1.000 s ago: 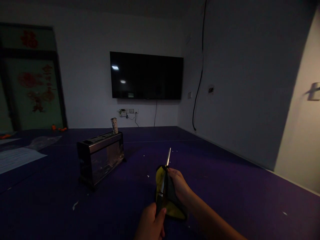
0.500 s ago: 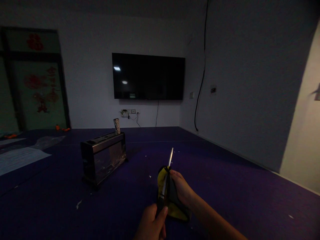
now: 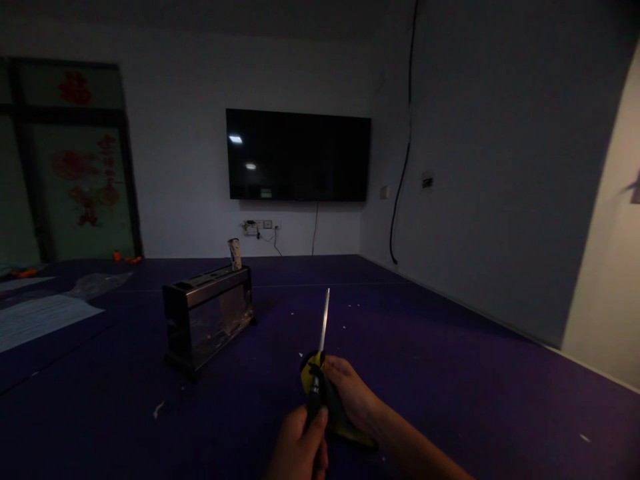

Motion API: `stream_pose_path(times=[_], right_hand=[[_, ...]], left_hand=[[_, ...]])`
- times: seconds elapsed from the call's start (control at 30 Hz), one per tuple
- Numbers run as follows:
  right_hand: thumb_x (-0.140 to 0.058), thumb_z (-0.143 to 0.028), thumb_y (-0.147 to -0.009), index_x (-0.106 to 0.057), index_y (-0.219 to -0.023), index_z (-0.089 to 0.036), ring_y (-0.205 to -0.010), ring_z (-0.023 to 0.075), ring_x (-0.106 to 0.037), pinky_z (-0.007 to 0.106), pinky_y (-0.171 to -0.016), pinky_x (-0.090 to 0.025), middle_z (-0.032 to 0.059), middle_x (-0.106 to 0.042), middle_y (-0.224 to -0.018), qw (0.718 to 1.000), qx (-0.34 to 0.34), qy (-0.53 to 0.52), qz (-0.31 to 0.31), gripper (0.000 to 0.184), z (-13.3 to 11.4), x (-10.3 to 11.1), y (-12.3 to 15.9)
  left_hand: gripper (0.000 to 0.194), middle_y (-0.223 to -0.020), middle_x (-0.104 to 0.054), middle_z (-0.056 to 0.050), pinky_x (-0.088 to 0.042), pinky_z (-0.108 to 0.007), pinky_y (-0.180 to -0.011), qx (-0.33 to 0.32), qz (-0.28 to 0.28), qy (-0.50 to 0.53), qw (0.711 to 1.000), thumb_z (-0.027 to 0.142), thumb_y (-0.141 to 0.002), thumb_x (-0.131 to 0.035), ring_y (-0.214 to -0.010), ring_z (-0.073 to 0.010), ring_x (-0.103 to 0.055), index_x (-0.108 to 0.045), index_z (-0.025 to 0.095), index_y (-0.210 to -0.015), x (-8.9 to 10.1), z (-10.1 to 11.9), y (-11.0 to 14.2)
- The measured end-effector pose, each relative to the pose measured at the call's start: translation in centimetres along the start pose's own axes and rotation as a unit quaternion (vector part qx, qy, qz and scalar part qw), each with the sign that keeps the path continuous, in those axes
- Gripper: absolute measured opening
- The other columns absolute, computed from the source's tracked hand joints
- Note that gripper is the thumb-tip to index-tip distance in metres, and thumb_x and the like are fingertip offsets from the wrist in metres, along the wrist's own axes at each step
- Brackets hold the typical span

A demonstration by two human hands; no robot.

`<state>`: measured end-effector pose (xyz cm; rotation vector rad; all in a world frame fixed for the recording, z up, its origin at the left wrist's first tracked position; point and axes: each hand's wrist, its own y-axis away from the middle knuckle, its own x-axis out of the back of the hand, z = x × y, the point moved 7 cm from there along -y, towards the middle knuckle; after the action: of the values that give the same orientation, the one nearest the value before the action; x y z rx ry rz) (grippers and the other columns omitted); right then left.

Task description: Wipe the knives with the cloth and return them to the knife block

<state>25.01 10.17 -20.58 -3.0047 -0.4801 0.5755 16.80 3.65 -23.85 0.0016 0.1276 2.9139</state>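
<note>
My left hand (image 3: pixel 300 443) is closed around the dark handle of a knife-like tool (image 3: pixel 325 320) with a long, narrow, bright metal shaft. A silver collar joins shaft and handle. The tool points up and away from me; I cannot tell whether the shaft has a cutting edge. A yellow and dark grey cloth (image 3: pixel 309 375) is wrapped about the shaft just above the handle, its lower part hanging down to the right. My right hand (image 3: pixel 353 393) pinches this cloth against the shaft from the right side.
A toaster (image 3: pixel 210 313) with a patterned cylinder (image 3: pixel 235 255) on top stands on the purple surface (image 3: pixel 450 400) to the left. Behind it are white paper (image 3: pixel 47 320) and clear plastic (image 3: pixel 97 285). White scraps are scattered about. A television (image 3: pixel 300 157) hangs on the far wall.
The cloth and my right hand have slid down the shaft towards the handle, leaving more of its upper length bare. The tool's tip has shifted left. The toaster stays in place.
</note>
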Motion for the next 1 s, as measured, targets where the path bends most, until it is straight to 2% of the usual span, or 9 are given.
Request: stream_pose_path(times=[0.13,0.33,0.47,0.67,0.87,1.0], right_hand=[[-0.071,-0.041,-0.067,-0.062,-0.069,-0.013,-0.052,0.0108,-0.051,0.023,-0.053,-0.039,0.0000,-0.059,-0.059,1.000,-0.001,0.008,-0.006,0.029,-0.1,-0.6,0.3],[-0.071,-0.041,-0.067,-0.062,-0.072,-0.013,-0.055,0.0119,-0.053,0.024,-0.056,-0.039,0.0016,-0.060,-0.062,1.000,-0.001,0.013,-0.003,0.030,-0.2,-1.1,0.6],[-0.071,-0.046,-0.065,-0.061,-0.072,-0.013,-0.053,0.0122,-0.053,0.024,-0.053,-0.039,0.0007,-0.059,-0.059,1.000,-0.003,0.009,0.007,0.036,-0.2,-1.2,0.7],[-0.072,-0.052,-0.059,-0.061,-0.071,-0.013,-0.050,0.0114,-0.051,0.023,-0.048,-0.038,0.0002,-0.058,-0.057,0.998,0.000,-0.015,0.054,0.042,-0.2,-0.6,0.7],[-0.070,-0.050,-0.062,-0.060,-0.072,-0.015,-0.048,0.0116,-0.052,0.023,-0.047,-0.040,-0.0010,-0.059,-0.055,0.997,0.018,-0.023,0.077,0.038,-0.8,0.3,0.2],[-0.069,-0.051,-0.062,-0.059,-0.069,-0.015,-0.045,0.0122,-0.052,0.024,-0.047,-0.041,-0.0009,-0.058,-0.051,0.996,0.026,-0.023,0.079,0.039,-1.5,1.0,-0.2]], left_hand=[[0.074,-0.048,-0.043,0.008,-0.026,-0.019,-0.038,0.017,0.017,0.021,0.999,0.081,-0.056,-0.047,-0.038,-0.0069,-0.035,-0.049,0.016,-0.092,0.1,-0.2,-0.1],[0.078,-0.047,-0.042,0.007,-0.025,-0.019,-0.035,0.029,0.031,0.020,0.999,0.083,-0.052,-0.045,-0.037,-0.0073,-0.036,-0.050,0.016,-0.092,0.2,-1.3,-1.1],[0.082,-0.044,-0.042,0.007,-0.026,-0.020,-0.033,0.028,0.035,-0.026,0.999,0.084,-0.052,-0.040,-0.033,-0.0089,-0.036,-0.049,0.016,-0.096,0.2,-1.7,-1.4],[0.048,-0.045,-0.043,0.006,-0.030,-0.019,-0.037,-0.011,0.015,-0.092,0.996,0.062,-0.074,-0.039,-0.037,-0.0079,-0.039,-0.050,0.016,-0.084,0.0,-0.5,-1.0],[0.042,-0.045,-0.044,0.005,-0.031,-0.020,-0.040,-0.037,0.000,-0.151,0.988,0.051,-0.081,-0.034,-0.038,-0.0098,-0.041,-0.052,0.014,-0.091,-0.3,-0.1,-0.8],[0.039,-0.046,-0.044,0.004,-0.034,-0.021,-0.045,-0.048,0.013,-0.184,0.982,0.049,-0.081,-0.036,-0.042,-0.0108,-0.045,-0.054,0.015,-0.083,-0.3,0.0,-0.6]])
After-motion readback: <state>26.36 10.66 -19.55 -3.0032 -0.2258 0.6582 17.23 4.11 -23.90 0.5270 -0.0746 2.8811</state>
